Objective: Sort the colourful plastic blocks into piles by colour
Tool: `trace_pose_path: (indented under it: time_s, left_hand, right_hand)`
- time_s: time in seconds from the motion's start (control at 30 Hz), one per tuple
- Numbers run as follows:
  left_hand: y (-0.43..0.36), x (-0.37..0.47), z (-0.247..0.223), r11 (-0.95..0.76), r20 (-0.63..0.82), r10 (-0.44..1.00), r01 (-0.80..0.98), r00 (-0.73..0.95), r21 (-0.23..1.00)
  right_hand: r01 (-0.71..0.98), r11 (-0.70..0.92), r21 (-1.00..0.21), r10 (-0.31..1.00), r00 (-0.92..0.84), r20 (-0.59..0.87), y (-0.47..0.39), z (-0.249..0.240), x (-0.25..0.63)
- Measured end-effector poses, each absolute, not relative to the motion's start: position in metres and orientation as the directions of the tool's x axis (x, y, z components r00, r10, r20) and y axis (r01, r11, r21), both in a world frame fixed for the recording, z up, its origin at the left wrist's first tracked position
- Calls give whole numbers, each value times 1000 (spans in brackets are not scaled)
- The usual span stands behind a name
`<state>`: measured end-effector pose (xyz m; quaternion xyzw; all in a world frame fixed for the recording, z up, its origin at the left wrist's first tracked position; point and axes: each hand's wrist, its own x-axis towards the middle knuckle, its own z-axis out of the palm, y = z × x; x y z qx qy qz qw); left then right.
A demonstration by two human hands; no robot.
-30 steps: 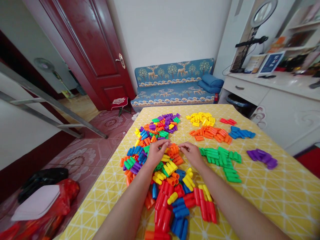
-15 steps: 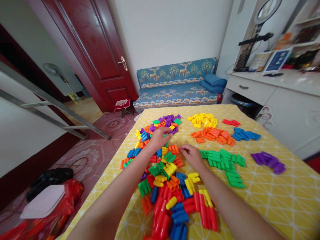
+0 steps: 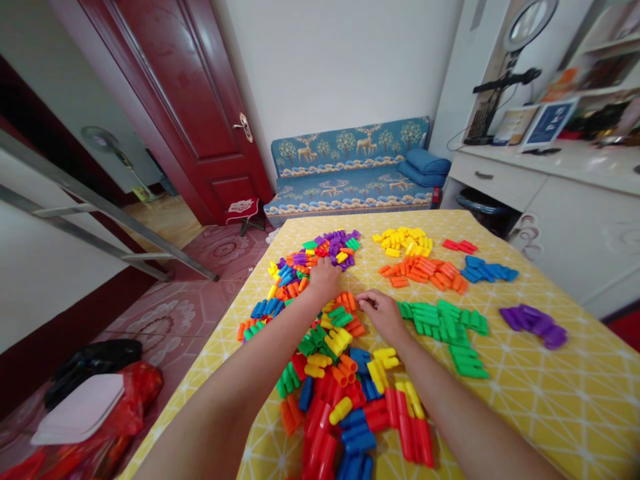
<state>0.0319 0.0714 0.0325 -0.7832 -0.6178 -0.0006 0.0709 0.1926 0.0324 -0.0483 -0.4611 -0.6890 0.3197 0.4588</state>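
My left hand (image 3: 326,279) reaches down into a mixed pile of plastic toy building blocks (image 3: 336,341), next to purple and orange ones. Its fingers bend downward and their tips are hidden, so its grip does not show. My right hand (image 3: 380,311) is closed in a pinch above the tablecloth, close to an orange block (image 3: 349,301) at the pile's edge. Whatever lies between those fingertips is too small to make out. Just right of this hand is a group of green blocks (image 3: 443,319).
Separate groups of yellow (image 3: 406,241), orange (image 3: 425,271), red (image 3: 460,246), blue (image 3: 487,269) and purple blocks (image 3: 535,325) lie on the right half of the yellow tablecloth (image 3: 540,400). A blue patterned sofa (image 3: 350,187) stands beyond the table; a white cabinet (image 3: 575,220) is at right.
My left hand has shifted slightly right and turned down into the pile, its fingers, spread before, now bent out of sight. My right hand stays pinched in nearly the same place.
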Motion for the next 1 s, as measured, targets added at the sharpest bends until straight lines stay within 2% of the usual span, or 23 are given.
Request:
trace_pose_path:
  time_s: [0.23, 0.47, 0.5, 0.57, 0.63, 0.7, 0.8, 0.9, 1.0]
  left_hand:
    - [68, 27, 24, -252, 168, 958, 962, 233, 103]
    - [68, 15, 29, -245, 243, 953, 933, 181, 265]
    - [66, 13, 29, -242, 260, 952, 914, 159, 326]
    - [61, 8, 28, -233, 286, 955, 806, 83, 544]
    - [53, 6, 24, -233, 275, 961, 583, 18, 778]
    - [46, 7, 19, -262, 268, 963, 377, 38, 888]
    - [35, 10, 13, -344, 308, 937, 291, 164, 893]
    - [26, 15, 9, -420, 348, 904, 365, 247, 831]
    - [21, 18, 5, -461, 382, 886, 415, 263, 784]
  right_hand:
    - [331, 366, -870, 930, -148, 335, 34, -50, 192]
    - [306, 361, -881, 932, -149, 330, 34, -52, 193]
    - [309, 355, -882, 934, -145, 326, 34, -51, 193]
    - [312, 340, -887, 940, -133, 314, 33, -48, 193]
    - [294, 322, -900, 947, -113, 302, 31, -44, 192]
    - [237, 301, -924, 953, -101, 285, 29, -41, 191]
    - [136, 299, -945, 952, -115, 285, 26, -37, 190]
    - [97, 338, -936, 936, -141, 323, 24, -37, 190]
    - [75, 363, -929, 925, -147, 350, 23, -37, 191]
